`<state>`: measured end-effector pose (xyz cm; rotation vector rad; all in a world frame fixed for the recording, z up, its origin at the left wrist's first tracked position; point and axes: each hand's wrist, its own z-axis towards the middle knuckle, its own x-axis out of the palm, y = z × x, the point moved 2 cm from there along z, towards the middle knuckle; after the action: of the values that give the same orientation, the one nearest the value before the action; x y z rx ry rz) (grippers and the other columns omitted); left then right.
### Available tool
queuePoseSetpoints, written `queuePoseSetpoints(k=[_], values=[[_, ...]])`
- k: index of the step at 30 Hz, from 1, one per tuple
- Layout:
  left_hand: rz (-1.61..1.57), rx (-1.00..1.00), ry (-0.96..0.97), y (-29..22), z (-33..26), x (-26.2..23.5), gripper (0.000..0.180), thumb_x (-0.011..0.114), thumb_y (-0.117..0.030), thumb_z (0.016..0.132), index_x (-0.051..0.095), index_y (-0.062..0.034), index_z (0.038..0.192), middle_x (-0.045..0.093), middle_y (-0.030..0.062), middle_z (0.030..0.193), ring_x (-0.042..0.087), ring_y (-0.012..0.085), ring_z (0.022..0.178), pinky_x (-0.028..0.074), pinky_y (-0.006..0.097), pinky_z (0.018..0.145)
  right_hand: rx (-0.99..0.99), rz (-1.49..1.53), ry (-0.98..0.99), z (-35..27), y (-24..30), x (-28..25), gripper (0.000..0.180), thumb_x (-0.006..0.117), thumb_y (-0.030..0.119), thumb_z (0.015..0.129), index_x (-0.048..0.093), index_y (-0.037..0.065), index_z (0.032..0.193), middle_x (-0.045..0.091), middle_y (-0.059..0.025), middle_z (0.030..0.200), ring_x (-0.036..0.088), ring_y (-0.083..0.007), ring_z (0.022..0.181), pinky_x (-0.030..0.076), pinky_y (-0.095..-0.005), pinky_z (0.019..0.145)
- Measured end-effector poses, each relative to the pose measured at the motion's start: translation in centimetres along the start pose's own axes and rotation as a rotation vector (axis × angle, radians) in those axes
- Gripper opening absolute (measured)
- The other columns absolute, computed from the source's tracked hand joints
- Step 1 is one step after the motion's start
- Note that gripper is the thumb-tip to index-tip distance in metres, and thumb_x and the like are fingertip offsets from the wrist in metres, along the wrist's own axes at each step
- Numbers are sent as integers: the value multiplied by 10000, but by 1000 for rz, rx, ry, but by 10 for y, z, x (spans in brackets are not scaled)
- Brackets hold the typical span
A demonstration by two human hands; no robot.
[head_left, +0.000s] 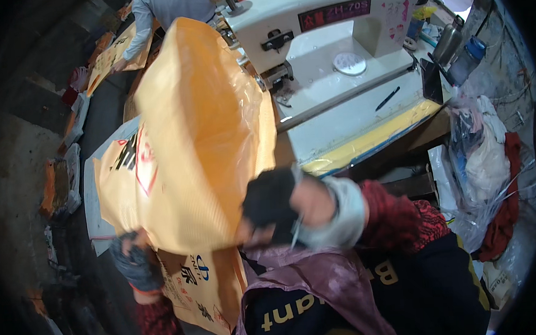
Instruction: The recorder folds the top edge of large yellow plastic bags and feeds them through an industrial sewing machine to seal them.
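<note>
Left hand (135, 259) and right hand (274, 205) are apparently pinching a light-looking, floppy bag (179, 167) by its near edge, probably the best hold.

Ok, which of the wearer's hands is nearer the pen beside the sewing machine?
Right. In the picture, the right hand is below and left of the pen; the left hand is farther left and lower, by the orange sack.

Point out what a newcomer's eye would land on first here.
First, the big yellow-orange woven sack gaping open at centre, with the left hand and right hand at its near edge. Behind it, to the right, stands a white sewing machine. At upper left, a grey-sleeved co-worker has a hand at another sack.
</note>
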<state>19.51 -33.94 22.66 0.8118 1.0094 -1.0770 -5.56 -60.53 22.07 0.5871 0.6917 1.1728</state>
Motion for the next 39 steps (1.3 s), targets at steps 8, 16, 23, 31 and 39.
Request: queuePoseSetpoints(k=[8, 16, 23, 31, 39], values=[[-530, 50, 736, -146, 3, -20, 232, 614, -195, 771, 610, -39, 944, 618, 112, 947, 581, 274, 886, 467, 378, 731, 389, -488, 397, -111, -86, 94, 174, 587, 201, 682, 645, 37, 692, 619, -204, 735, 595, -372, 681, 483, -401, 655], [58, 301, 1003, -180, 125, 172, 564, 681, -253, 674, 515, -89, 1188, 593, 149, 1097, 564, 310, 1032, 471, 380, 834, 613, -464, 727, -107, -32, 71, 306, 543, 179, 734, 584, 30, 998, 595, -168, 926, 584, -341, 862, 469, -373, 768], [153, 395, 818, -183, 80, 140, 506, 679, -379, 714, 564, -68, 1096, 567, 126, 1029, 569, 303, 969, 465, 385, 842, 594, 2, 135, -209, -101, 37, 277, 594, 149, 745, 597, -2, 977, 630, -142, 914, 600, -242, 872, 466, -335, 786], [-265, 627, 1177, -235, 56, 92, 504, 446, -542, 849, 621, -71, 895, 638, 149, 826, 617, 345, 787, 488, 409, 680, 1056, 12, -554, -121, -154, 17, 401, 737, 227, 731, 563, 17, 1025, 570, -28, 772, 532, -98, 699, 441, -232, 635], [-124, 431, 985, -211, 29, 60, 217, 499, -198, 805, 623, -84, 942, 646, 121, 785, 642, 300, 771, 493, 425, 646, 967, -275, -358, -135, -130, 9, 173, 522, 187, 880, 662, 103, 939, 649, -115, 913, 603, -241, 877, 460, -311, 779]])
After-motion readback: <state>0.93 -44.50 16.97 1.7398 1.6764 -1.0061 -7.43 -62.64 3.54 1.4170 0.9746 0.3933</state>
